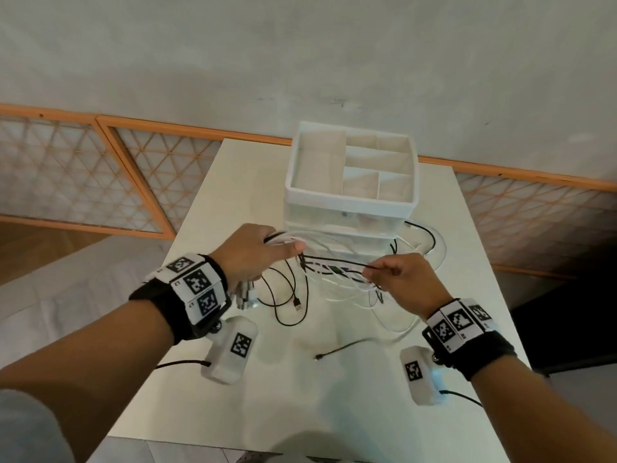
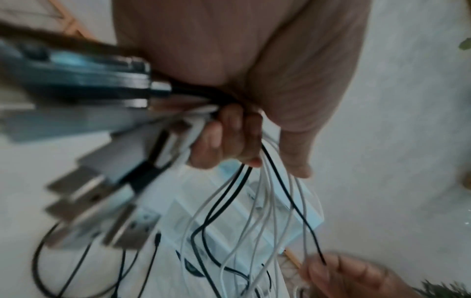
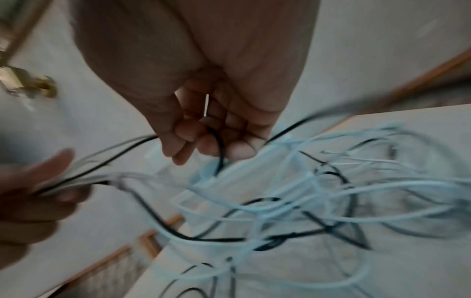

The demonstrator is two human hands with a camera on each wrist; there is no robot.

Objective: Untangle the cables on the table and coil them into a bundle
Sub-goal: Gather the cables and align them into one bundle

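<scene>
While the left hand [image 1: 253, 253] clamps a gathered sheaf of black and white USB cables [image 2: 257, 201] near their plug ends [image 2: 84, 187], the right hand [image 1: 409, 282] pinches a single black cable [image 1: 337, 262] and draws it sideways above the white table [image 1: 334, 396]. Gathering looks partly done — the strands between the hands remain crossed and looped in front of the white drawer organiser [image 1: 350, 168], a loose black cable end [image 1: 337, 350] lies apart, and no coil is formed.

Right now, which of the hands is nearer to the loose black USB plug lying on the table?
Left. The left hand is just up-left of the USB plug; the right hand is farther off, to its right.
</scene>
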